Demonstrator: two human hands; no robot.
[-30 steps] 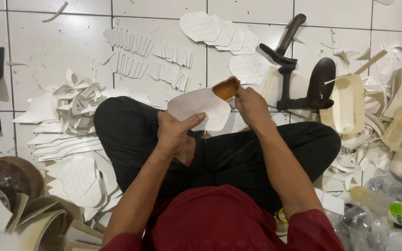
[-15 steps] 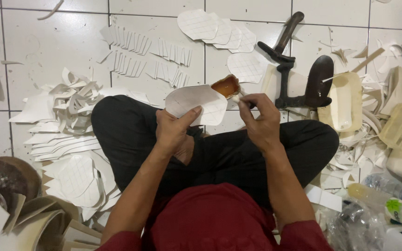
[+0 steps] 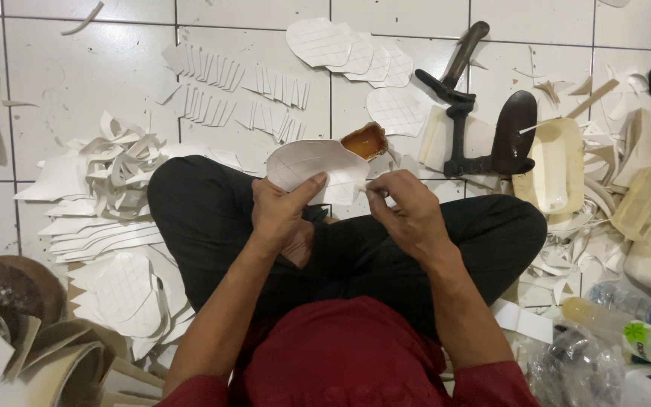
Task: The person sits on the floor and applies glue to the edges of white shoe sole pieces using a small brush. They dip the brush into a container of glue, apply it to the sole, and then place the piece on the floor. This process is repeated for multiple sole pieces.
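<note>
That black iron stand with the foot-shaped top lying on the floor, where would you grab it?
Probably by the long rounded handle of the black iron stand, coming from above: it angles clear of the white cut pieces, while the foot-shaped plate is broad and flat.

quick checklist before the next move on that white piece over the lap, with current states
1. Left hand grips the white cut piece, thumb on top: ok.
2. Right hand pinches something small and pale against the piece's right edge: ok; what it is, cannot tell.
3. Piece held flat and fully facing the camera: not ok, it curves and tilts.
4. Small container of amber stuff within reach behind the piece: ok.
5. Container resting steady on the floor: cannot tell, its base is hidden.
6. Black shoe stand apart from both hands: ok.
</note>
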